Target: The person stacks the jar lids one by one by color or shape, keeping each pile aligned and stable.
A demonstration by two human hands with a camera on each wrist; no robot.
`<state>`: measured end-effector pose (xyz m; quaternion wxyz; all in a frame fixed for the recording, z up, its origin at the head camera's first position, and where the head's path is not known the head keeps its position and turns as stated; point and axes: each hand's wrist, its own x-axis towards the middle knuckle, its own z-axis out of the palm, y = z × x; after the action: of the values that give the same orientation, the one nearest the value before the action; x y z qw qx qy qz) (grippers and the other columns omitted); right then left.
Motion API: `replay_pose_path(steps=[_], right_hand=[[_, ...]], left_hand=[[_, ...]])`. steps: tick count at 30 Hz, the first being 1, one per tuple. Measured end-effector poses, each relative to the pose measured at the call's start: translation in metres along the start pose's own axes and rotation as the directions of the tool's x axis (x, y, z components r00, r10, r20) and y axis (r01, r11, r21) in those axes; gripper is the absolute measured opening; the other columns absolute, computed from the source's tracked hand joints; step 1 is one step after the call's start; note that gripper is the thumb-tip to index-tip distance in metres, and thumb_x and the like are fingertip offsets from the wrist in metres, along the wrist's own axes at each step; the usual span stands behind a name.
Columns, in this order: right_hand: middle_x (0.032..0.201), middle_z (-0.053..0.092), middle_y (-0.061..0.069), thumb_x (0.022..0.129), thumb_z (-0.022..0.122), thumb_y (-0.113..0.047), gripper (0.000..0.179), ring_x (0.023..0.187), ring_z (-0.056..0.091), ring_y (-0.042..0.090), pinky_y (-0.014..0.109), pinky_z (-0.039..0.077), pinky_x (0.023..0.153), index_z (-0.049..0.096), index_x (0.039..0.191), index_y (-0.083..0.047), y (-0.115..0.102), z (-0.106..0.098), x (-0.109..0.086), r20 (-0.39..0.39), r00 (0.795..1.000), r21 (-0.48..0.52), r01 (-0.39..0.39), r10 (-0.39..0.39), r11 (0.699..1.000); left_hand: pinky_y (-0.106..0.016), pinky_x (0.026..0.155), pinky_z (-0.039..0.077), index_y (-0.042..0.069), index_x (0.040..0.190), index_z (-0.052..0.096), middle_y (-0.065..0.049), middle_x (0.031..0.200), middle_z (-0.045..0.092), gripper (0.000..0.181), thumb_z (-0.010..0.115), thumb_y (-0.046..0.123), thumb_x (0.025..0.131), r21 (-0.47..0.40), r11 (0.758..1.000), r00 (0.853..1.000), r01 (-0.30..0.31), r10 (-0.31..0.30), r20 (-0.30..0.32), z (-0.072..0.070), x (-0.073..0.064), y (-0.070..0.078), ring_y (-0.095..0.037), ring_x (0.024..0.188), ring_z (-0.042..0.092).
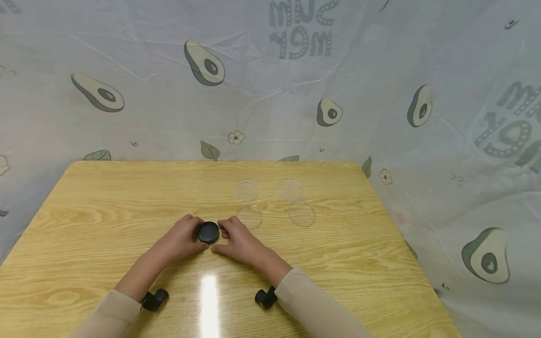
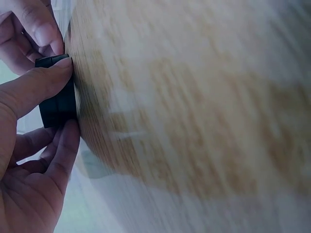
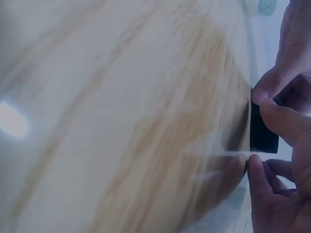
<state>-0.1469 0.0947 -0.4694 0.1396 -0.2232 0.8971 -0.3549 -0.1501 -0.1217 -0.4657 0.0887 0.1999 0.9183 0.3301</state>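
A short black round piece, flat-topped with a raised rim, sits on the wooden table. From its left side my left hand grips it between thumb and fingers. The left wrist view shows the left thumb lying along the dark side wall. My right hand curves around the other side, thumb and fingertips parted and close to the rim. In the right wrist view the right thumb overlaps the black piece, while the fingers lie just off its lower edge.
Several clear round discs lie beyond the right hand: two nearer ones and two farther ones. The wooden table ends at a hanging printed cloth behind and to the right.
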Motion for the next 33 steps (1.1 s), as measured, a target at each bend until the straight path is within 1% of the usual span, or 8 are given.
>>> replay_pose_path(steps=[5,8,10,12,16,22,27,33], right_hand=[[0.122,0.055,0.008,0.094,0.080,-0.032,0.074,0.100,0.051,0.011,0.021,0.047,0.088,0.049,0.153,-0.001,0.002,-0.007,-0.006,-0.006,1.000,0.010,0.013,-0.013,1.000],[0.128,0.056,0.010,0.096,0.078,-0.031,0.071,0.108,0.056,0.015,0.026,0.052,0.098,0.048,0.154,-0.002,0.004,-0.015,-0.010,-0.032,0.999,0.028,0.038,-0.037,0.999],[0.135,0.056,0.013,0.097,0.077,-0.030,0.069,0.116,0.060,0.021,0.032,0.053,0.106,0.048,0.153,-0.002,0.006,-0.021,-0.011,-0.060,0.997,0.040,0.055,-0.053,0.998],[0.140,0.055,0.014,0.098,0.076,-0.031,0.068,0.124,0.060,0.027,0.039,0.052,0.109,0.048,0.153,-0.002,0.009,-0.028,-0.012,-0.091,0.994,0.031,0.057,-0.054,0.998],[0.149,0.052,0.012,0.098,0.075,-0.038,0.072,0.137,0.054,0.029,0.045,0.049,0.114,0.046,0.155,-0.005,0.018,-0.040,-0.011,-0.147,0.989,-0.038,0.002,-0.007,0.999],[0.155,0.044,0.017,0.093,0.081,-0.042,0.085,0.146,0.044,0.033,0.050,0.044,0.117,0.040,0.157,-0.004,0.035,-0.050,-0.010,-0.187,0.978,-0.081,-0.107,0.090,0.991],[0.157,0.040,0.021,0.090,0.082,-0.044,0.093,0.148,0.039,0.036,0.051,0.042,0.119,0.036,0.159,-0.002,0.045,-0.052,-0.009,-0.177,0.974,-0.106,-0.164,0.144,0.981],[0.155,0.041,0.022,0.089,0.083,-0.041,0.094,0.148,0.037,0.036,0.051,0.042,0.119,0.034,0.159,0.000,0.051,-0.052,-0.009,-0.147,0.974,-0.090,-0.188,0.173,0.978]], left_hand=[[-0.042,0.081,0.053,-0.006,0.118,0.065,-0.020,0.109,0.062,0.049,0.090,0.014,0.081,0.006,1.000,1.000,-0.002,0.002,-0.013,0.000,-0.001,-0.002,-0.023,0.090,0.059],[-0.041,0.080,0.052,-0.006,0.118,0.065,-0.020,0.108,0.062,0.049,0.091,0.014,0.081,0.009,1.000,1.000,-0.014,0.014,-0.023,0.000,-0.002,-0.002,-0.023,0.089,0.059],[-0.041,0.080,0.052,-0.006,0.118,0.065,-0.020,0.108,0.062,0.049,0.091,0.014,0.081,0.007,1.000,0.999,-0.019,0.019,-0.026,0.000,-0.002,-0.002,-0.022,0.089,0.059],[-0.041,0.080,0.052,-0.006,0.118,0.066,-0.020,0.108,0.063,0.049,0.090,0.015,0.081,0.006,1.000,1.000,-0.018,0.018,-0.024,0.000,-0.002,-0.002,-0.022,0.090,0.059],[-0.041,0.080,0.052,-0.007,0.119,0.065,-0.021,0.110,0.062,0.050,0.090,0.015,0.082,-0.001,1.000,1.000,-0.016,0.016,-0.017,0.000,-0.001,-0.001,-0.022,0.090,0.059],[-0.040,0.078,0.051,-0.007,0.120,0.065,-0.020,0.109,0.062,0.052,0.091,0.016,0.081,-0.014,1.000,1.000,-0.015,0.015,-0.006,-0.001,-0.002,0.000,-0.022,0.088,0.057],[-0.041,0.079,0.052,-0.007,0.120,0.065,-0.020,0.109,0.062,0.052,0.090,0.016,0.082,-0.017,1.000,1.000,-0.010,0.010,-0.003,0.000,-0.003,0.001,-0.022,0.089,0.058],[-0.043,0.081,0.053,-0.007,0.120,0.065,-0.020,0.109,0.062,0.051,0.090,0.016,0.082,-0.015,1.000,1.000,-0.005,0.005,-0.004,0.001,-0.003,0.001,-0.024,0.091,0.060]])
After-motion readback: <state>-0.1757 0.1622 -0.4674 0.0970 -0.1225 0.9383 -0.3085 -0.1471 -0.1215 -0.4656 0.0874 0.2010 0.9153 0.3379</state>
